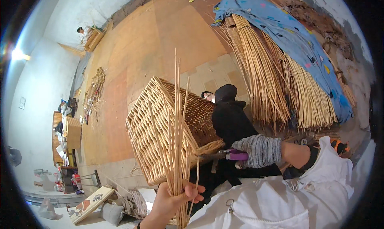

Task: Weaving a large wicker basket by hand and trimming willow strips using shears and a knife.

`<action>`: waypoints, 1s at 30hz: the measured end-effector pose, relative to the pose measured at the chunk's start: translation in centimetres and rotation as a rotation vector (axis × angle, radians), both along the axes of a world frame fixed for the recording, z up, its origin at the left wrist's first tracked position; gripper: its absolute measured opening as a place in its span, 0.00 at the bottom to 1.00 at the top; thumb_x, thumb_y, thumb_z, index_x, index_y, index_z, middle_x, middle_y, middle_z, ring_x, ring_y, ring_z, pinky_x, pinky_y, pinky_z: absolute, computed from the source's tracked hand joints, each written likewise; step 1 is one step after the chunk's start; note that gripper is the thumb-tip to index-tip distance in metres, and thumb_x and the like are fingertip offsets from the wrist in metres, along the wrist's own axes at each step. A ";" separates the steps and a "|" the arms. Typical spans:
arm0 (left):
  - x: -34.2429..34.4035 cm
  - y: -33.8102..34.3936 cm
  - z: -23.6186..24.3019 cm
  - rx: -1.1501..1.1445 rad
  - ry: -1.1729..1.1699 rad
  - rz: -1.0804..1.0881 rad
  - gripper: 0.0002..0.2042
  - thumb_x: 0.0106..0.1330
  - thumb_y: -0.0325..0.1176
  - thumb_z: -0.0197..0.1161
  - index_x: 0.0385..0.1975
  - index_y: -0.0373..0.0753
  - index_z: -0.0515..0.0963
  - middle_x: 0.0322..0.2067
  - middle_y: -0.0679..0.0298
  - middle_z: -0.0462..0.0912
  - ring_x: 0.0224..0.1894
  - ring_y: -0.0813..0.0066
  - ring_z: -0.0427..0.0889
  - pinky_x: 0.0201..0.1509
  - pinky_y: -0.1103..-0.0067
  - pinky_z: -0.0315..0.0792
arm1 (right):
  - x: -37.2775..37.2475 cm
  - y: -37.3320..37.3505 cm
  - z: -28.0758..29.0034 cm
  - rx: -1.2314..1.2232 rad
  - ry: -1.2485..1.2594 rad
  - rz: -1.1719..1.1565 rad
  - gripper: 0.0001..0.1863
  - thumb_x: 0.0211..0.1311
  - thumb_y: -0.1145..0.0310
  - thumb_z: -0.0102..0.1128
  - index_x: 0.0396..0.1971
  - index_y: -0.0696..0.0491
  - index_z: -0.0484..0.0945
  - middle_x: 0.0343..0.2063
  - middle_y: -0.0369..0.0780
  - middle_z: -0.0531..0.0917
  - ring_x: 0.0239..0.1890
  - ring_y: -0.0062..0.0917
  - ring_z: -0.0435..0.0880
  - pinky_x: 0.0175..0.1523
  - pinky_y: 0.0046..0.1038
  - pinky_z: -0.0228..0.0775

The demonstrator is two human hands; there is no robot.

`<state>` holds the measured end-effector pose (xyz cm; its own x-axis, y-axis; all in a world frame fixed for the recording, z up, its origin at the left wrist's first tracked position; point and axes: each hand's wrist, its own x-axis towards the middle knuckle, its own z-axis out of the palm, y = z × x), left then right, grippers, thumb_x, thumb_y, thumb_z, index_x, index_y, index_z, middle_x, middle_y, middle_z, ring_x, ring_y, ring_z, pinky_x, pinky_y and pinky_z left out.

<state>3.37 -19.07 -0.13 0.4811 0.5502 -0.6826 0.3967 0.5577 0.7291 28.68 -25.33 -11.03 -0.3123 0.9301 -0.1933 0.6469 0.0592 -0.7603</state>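
A woven wicker basket (154,127) lies tilted on its side, its opening toward my right side. My left hand (180,195) is closed round a bundle of thin wicker rods (176,149) that stand up in front of the basket's side. One rod passes between my fingers and reaches up toward the rim. My right hand (258,151), in a grey knitted glove, grips purple-handled cutters (237,155). Their dark metal end meets the basket's near rim corner, where the tips are hard to make out. My black-clad leg (230,117) is against the basket's opening.
Large bundles of peeled rods (262,69) lie at the right under a blue patterned cloth (276,25). Rod scraps (95,89) are strewn over the brown floor (160,37) at left. Far back, a person (85,34) sits beside another basket (94,40). A picture-printed box (91,205) stands at lower left.
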 end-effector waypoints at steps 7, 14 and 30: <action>0.1 -0.9 -0.2 0.002 -0.024 -0.017 0.04 0.56 0.23 0.57 0.23 0.31 0.70 0.35 0.48 0.76 0.33 0.67 0.80 0.37 0.77 0.77 | 0.1 0.2 1.7 0.028 -0.050 -0.037 0.22 0.46 0.50 0.56 0.31 0.55 0.74 0.24 0.48 0.77 0.28 0.42 0.77 0.34 0.39 0.69; 0.3 -1.1 -1.7 0.009 -0.169 0.027 0.06 0.51 0.21 0.62 0.20 0.34 0.71 0.30 0.48 0.77 0.29 0.64 0.80 0.31 0.74 0.77 | -0.9 -0.2 3.7 -0.095 -0.204 -0.042 0.20 0.48 0.53 0.54 0.26 0.58 0.74 0.22 0.49 0.77 0.28 0.43 0.78 0.34 0.38 0.69; -1.4 -1.0 -1.7 0.067 -0.261 0.084 0.02 0.57 0.21 0.55 0.28 0.31 0.71 0.28 0.56 0.76 0.29 0.70 0.79 0.33 0.77 0.76 | 1.6 0.1 2.0 -0.375 -0.380 0.101 0.25 0.50 0.46 0.52 0.37 0.52 0.74 0.29 0.46 0.79 0.32 0.39 0.78 0.38 0.34 0.70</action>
<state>1.94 -20.06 -1.85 0.5863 0.6355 -0.5024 0.1453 0.5276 0.8370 30.24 -25.22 -9.02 -0.2403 0.7447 -0.6227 0.8855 -0.0947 -0.4550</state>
